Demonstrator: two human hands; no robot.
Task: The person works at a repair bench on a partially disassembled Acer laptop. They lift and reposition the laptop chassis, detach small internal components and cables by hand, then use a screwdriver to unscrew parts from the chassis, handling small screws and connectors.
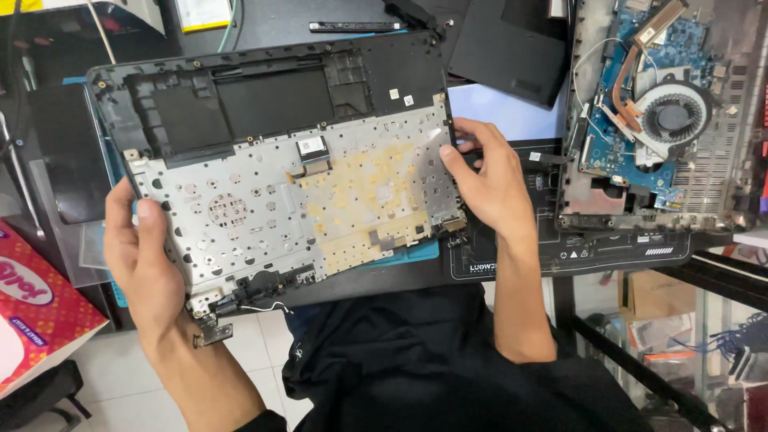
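Note:
A laptop top cover (264, 104), turned underside up, fills the middle of the head view; its black plastic frame carries a grey perforated keyboard backplate (256, 208) with a yellowish stain on its right half. My left hand (144, 256) grips the cover's left edge, thumb on the metal plate near a loose hinge (212, 332). My right hand (492, 180) holds the right edge, thumb pressed on the plate. The cover is tilted, its near corner hanging past the table edge.
An opened laptop base (656, 120) with blue board, copper heat pipe and round fan lies at the right on a black work mat (560, 256). A black panel (508, 48) lies behind. A red patterned box (40, 304) sits at the left. Shelves with clutter stand lower right.

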